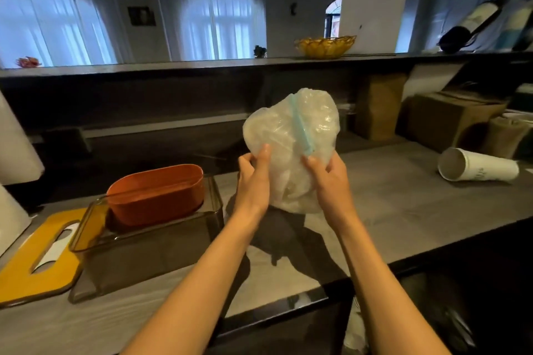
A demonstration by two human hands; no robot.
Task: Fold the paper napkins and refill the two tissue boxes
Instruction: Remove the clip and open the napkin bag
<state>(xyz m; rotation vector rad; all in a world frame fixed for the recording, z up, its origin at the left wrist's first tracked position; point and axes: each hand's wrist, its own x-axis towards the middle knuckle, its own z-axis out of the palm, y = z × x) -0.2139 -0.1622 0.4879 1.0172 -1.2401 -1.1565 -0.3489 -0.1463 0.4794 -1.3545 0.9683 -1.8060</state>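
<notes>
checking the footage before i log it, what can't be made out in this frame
- Contents of the clear plastic bag, head view: the crinkled, cloudy film shows only a white mass, and both hands, left hand and right hand, cover its lower part.
- Inside of the orange tissue box: its near wall hides the bottom.
- Print on the tipped paper cup: too small and blurred.
- White object at the left edge: cut off by the frame.
</notes>
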